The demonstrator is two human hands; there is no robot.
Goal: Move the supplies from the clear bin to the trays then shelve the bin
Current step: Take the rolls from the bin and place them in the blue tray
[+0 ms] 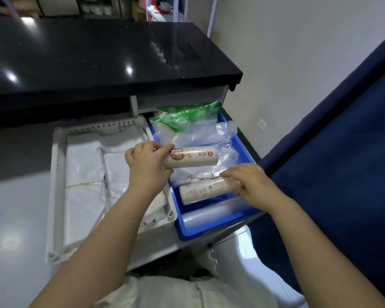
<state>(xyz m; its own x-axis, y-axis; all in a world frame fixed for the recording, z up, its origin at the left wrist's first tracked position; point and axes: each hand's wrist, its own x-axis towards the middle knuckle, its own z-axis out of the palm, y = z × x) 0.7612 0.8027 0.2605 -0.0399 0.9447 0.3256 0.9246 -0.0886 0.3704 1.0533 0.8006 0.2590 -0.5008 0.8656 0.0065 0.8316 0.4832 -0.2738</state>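
A cream roll (192,157) sits in the left hand (148,162), fingers curled round its left end, held above the crumpled clear bags (200,136) in the blue tray (211,227). A second roll (206,190) lies on the tray's near part, the right hand (250,182) closed over its right end. Just left, touching the blue rim, the white tray (56,174) holds folded white bags (85,172). The black counter (102,61) overhangs both trays' far ends; a dark blue curtain (342,152) crowds the right.
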